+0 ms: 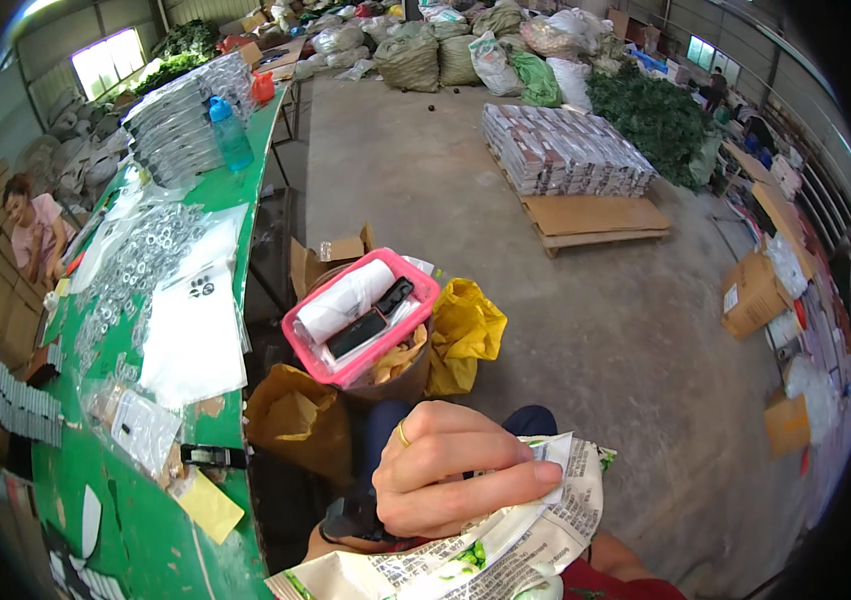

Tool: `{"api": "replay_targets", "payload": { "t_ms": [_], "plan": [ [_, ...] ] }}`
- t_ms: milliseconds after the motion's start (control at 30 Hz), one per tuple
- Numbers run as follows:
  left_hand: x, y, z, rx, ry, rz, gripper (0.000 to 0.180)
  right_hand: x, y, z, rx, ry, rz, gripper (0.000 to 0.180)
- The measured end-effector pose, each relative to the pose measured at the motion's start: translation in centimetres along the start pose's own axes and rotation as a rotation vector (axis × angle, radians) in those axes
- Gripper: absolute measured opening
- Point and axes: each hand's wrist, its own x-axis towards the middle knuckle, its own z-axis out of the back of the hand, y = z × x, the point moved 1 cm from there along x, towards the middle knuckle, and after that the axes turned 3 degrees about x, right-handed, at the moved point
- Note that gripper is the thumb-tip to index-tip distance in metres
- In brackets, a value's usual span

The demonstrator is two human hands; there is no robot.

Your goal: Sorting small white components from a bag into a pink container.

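A cream food packet with green pictures and small print fills the lower middle, close to me. My left hand, a ring on one finger and a black band at the wrist, is closed on the packet's upper edge. Its fingers curl together, and a small white flap sticks out by the fingertips. Part of my right forearm shows behind the packet at the lower right. My right hand itself is hidden by the packet, so its fingers cannot be seen.
A pink basket with a white roll and black items rests on a bin ahead. Yellow bags flank it. The green table on the left bears plastic parts and a blue bottle; a person sits beyond. A loaded pallet stands farther right.
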Motion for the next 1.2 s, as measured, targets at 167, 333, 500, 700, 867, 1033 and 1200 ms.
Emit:
{"api": "replay_targets", "payload": {
  "t_ms": [167, 333, 500, 700, 867, 1033, 1200],
  "plan": [
    [-1.2, 1.1, 0.2, 0.084, -0.008, 0.19, 0.032, 0.6, 2.4, 2.7, 0.097, -0.051, 0.025, 0.012],
    [-3.2, 1.9, 1.5, 0.073, 0.161, 0.255, 0.034, 0.7, 4.0, 3.3, 0.147, -0.002, 0.034, 0.013],
    [-8.7, 3.2, 0.1, -0.02, 0.376, 0.52, 0.038, 0.3, 1.7, 2.2, 0.116, 0.0, 0.025, 0.01],
    [-12.2, 5.0, -1.4, -0.062, 0.079, 0.891, 0.042, 0.8, 2.5, 2.1, 0.124, 0.006, 0.035, 0.008],
    [-6.0, 5.2, -1.5, -0.627, -0.396, 0.816, 0.024, 0.5, 2.2, 2.2, 0.134, -0.01, 0.047, 0.008],
    [-5.8, 6.2, -1.0, -0.65, -0.354, 0.964, 0.021, -0.1, 2.0, 2.2, 0.121, -0.025, 0.022, 0.011],
    [-6.2, 6.5, -0.2, -0.529, -0.446, 0.926, 0.019, 1.5, 3.1, 2.5, 0.104, 0.008, 0.058, 0.011]
  ]
}}
